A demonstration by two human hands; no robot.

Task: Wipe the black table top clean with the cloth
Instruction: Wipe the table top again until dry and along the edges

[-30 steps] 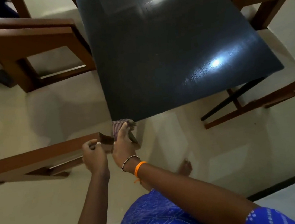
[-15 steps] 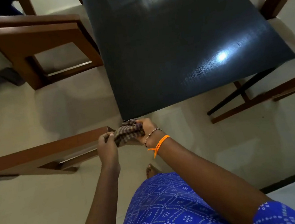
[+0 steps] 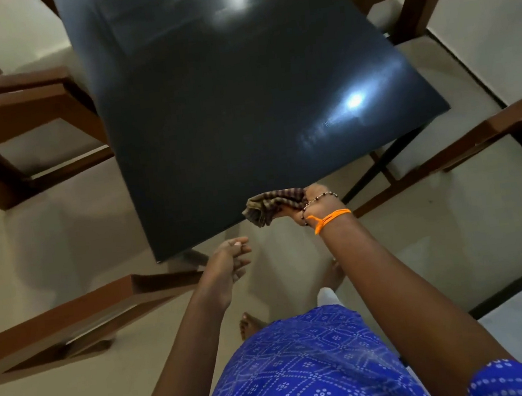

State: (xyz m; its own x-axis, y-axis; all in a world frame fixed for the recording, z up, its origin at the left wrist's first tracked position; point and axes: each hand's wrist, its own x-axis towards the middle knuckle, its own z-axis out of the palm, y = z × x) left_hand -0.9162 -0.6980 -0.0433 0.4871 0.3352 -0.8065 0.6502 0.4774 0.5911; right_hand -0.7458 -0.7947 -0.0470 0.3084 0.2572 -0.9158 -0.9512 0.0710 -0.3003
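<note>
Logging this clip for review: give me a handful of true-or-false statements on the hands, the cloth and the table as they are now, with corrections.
1. The right hand holds the striped cloth bunched in its grip. True.
2. The left hand also holds the cloth. False: it holds nothing, fingers loosely curled, below the table's near corner.
3. The cloth is at the near edge of the black table top. True.
4. A plate stands on the table top. False: only light reflections show on it.
5. The right wrist wears an orange band. True.
6. The wooden chairs are stacked on the table. False: they stand on the floor around it.
</note>
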